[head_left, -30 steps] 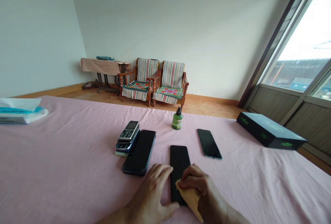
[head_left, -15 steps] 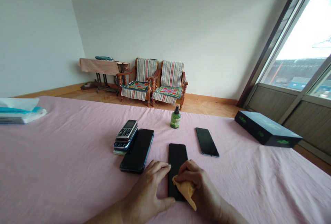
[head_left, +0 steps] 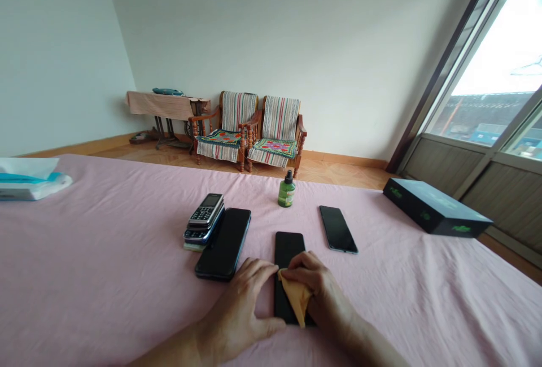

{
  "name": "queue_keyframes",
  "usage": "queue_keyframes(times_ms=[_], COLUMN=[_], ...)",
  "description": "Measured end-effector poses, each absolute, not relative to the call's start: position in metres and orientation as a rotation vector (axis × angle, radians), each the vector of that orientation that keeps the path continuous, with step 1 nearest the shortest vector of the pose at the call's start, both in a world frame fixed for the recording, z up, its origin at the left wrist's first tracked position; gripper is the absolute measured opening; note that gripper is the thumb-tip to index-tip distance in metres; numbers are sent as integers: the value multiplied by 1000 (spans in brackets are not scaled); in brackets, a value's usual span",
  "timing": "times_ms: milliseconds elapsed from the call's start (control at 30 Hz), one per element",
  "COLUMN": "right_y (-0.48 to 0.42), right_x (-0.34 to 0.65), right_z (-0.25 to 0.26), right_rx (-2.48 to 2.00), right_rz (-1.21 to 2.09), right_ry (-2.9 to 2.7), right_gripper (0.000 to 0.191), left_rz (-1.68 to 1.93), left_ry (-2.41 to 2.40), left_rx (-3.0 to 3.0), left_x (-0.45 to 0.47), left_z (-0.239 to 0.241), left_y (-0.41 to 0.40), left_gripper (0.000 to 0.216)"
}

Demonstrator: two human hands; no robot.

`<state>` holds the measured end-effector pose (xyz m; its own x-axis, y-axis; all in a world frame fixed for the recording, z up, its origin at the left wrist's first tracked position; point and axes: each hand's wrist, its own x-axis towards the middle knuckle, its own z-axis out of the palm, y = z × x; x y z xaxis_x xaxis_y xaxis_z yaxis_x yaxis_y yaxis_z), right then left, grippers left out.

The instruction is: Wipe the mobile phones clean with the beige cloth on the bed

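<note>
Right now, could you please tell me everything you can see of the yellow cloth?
The yellow cloth looks like thin, soft, plain fabric. It is creased and bunched under the fingers of the right hand, which hide part of it. One loose, tapering corner points back toward the wearer. It lies over the dark front of the black smartphone that rests flat between the two hands.

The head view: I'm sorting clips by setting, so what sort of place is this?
Probably a living area in someone's home: two wooden armchairs wear striped covers, a cloth-draped table stands beside them, and a pink cloth covers the surface in front.
</note>
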<state>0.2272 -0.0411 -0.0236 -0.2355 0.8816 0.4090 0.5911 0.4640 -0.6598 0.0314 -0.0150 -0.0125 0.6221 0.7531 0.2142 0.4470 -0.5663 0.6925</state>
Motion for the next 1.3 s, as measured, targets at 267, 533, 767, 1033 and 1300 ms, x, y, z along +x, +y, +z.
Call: queue_keyframes(times_ms=[267, 533, 767, 1033, 1300], right_y=[-52, -48, -60, -63, -65], right_x=[222, 219, 236, 229, 250], right_z=[-23, -22, -5, -2, 10], right_rx=[-1132, -1172, -1162, -1139, -1205], right_rz=[586, 542, 745, 781, 836], right_ry=[-2002, -1990, -2028, -2096, -2109], right_gripper=[14, 25, 19, 32, 38], left_rz=[670, 663, 655, 661, 606], left_ry=[939, 905, 868, 833, 848], left_rx=[2238, 2207, 2224, 2217, 2199], left_x=[32, 31, 27, 27, 24], left_z=[-14, -8, -11, -9, -8], left_y=[-14, -13, -10, -9, -8], left_gripper=[72, 72, 73, 64, 73])
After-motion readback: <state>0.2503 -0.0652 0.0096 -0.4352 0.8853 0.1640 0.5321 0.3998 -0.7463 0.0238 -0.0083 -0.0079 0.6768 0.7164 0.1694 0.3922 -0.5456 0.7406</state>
